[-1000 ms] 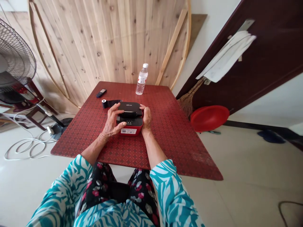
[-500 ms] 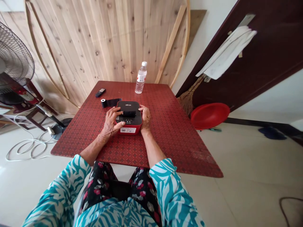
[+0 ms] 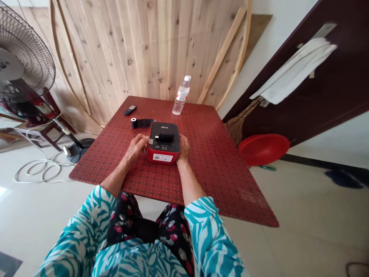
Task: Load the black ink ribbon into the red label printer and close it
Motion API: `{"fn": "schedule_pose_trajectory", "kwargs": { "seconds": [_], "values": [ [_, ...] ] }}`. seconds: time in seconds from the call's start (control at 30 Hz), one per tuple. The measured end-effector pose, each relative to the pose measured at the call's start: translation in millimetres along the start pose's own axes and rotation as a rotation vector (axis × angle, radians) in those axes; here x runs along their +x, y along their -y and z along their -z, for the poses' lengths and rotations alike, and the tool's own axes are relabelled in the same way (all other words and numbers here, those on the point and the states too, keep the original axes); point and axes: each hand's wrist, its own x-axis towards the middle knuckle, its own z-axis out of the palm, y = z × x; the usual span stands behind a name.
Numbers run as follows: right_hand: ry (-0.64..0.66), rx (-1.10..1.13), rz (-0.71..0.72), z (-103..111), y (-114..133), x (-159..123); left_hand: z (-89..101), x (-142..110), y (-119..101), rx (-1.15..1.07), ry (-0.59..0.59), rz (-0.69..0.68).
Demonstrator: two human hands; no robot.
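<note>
A red box with a black lid, perhaps a small printer point(image 3: 164, 148), rests on the table in front of me, a white label on its near side. My left hand point(image 3: 136, 148) has its fingers curled against the box's left side. Against the opposite side, my right hand point(image 3: 183, 149) is closed around the edge, with some fingertips hidden. A short black cylinder-like piece point(image 3: 166, 137) with a pale left end lies on the lid. Behind and left of the box is a black roll with a white core point(image 3: 133, 123); its unrolled strip point(image 3: 145, 123) reaches towards the box.
On the red patterned table point(image 3: 213, 184) stand a water bottle point(image 3: 180, 99) and, at the back left, a small dark handset point(image 3: 130, 110). A fan point(image 3: 23, 54) and coiled cable point(image 3: 43, 169) are to the left. A red basin point(image 3: 263, 149) sits on the right.
My left hand has slid off the lid to the box's left side, its fingers now curled. My right hand stays at the right side. The view has shifted slightly.
</note>
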Motion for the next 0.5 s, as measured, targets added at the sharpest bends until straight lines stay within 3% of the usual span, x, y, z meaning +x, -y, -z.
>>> {"fn": "schedule_pose_trajectory", "kwargs": {
  "seconds": [0.3, 0.5],
  "values": [
    [-0.010, 0.061, -0.058, 0.3, -10.9, 5.1, -0.5, -0.1, -2.4, -0.002, 0.085, 0.037],
    [0.002, 0.090, -0.033, -2.3, -11.8, 6.8, -0.9, 1.2, 5.3, -0.057, 0.074, 0.028]
  ]
}}
